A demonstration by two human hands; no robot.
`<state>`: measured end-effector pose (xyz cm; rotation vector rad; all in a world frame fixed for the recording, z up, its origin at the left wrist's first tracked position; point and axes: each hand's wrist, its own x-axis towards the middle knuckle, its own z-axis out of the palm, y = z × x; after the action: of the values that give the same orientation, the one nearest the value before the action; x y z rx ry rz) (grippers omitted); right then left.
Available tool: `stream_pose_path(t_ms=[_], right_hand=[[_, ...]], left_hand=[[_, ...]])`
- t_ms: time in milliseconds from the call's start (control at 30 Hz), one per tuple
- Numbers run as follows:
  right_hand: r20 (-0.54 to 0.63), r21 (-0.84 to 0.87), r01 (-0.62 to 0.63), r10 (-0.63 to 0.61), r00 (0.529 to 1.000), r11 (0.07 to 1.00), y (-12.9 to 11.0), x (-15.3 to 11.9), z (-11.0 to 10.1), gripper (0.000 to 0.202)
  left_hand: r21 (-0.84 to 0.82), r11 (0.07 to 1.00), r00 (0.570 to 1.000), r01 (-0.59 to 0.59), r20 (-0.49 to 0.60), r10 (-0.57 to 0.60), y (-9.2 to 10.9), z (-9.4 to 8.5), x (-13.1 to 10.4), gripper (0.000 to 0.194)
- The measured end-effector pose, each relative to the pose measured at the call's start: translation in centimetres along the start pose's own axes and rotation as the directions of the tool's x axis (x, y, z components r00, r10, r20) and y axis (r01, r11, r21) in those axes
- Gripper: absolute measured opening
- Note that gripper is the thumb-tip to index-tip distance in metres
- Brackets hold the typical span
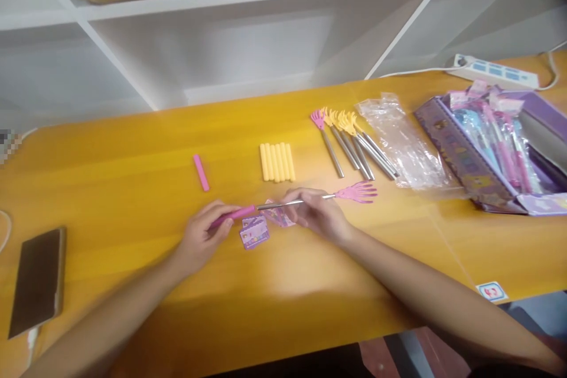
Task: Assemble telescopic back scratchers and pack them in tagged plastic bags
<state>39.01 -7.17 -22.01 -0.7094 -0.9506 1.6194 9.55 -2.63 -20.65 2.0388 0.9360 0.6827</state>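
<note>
Single head-worn view, looking forward and down across the yellow table (133, 147) from close above. Faces the white shelving (212, 35) behind it, both forearms entering from the bottom edge

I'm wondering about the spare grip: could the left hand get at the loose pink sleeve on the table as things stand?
Probably yes. The pink sleeve lies alone on bare table just beyond the left hand, nothing between them. But that hand is holding the scratcher's pink grip.
</note>
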Motion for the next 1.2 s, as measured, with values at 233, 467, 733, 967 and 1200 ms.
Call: stream_pose_path(t_ms=[233, 467, 733, 967, 1200], right_hand=[[0.019, -0.048, -0.068, 0.069, 0.997, 0.996, -0.2, -0.3, 0.1, 0.022], [-0.007, 0.039, 0.122, -0.122, 0.992, 0.992, 1.8, 0.9, 2.0, 0.015], [0.067, -0.123, 0.129, -0.121, 0.990, 0.984, 1.1, 0.3, 2.3, 0.028], [0.210, -0.229, 0.224, -0.177, 0.962, 0.947, 0.9, 0.5, 1.7, 0.034], [0.269, -0.292, 0.214, -0.135, 0.954, 0.932, 1.5, 0.6, 0.6, 0.037]], left_hand=[[-0.037, 0.999, 1.000, -0.020, 0.008, 0.020, 0.1, 0.1, -0.1, 0.025], [-0.034, 0.999, 0.993, -0.021, -0.119, 0.016, 0.1, 0.1, 0.3, 0.021], [-0.077, 0.995, 0.995, -0.063, -0.081, 0.056, 0.4, 0.1, 0.0, 0.024], [-0.072, 0.994, 0.995, -0.078, -0.061, 0.074, 0.1, 0.2, 0.1, 0.023], [-0.086, 0.992, 0.995, -0.091, -0.035, 0.088, -0.1, 0.2, 0.4, 0.022]])
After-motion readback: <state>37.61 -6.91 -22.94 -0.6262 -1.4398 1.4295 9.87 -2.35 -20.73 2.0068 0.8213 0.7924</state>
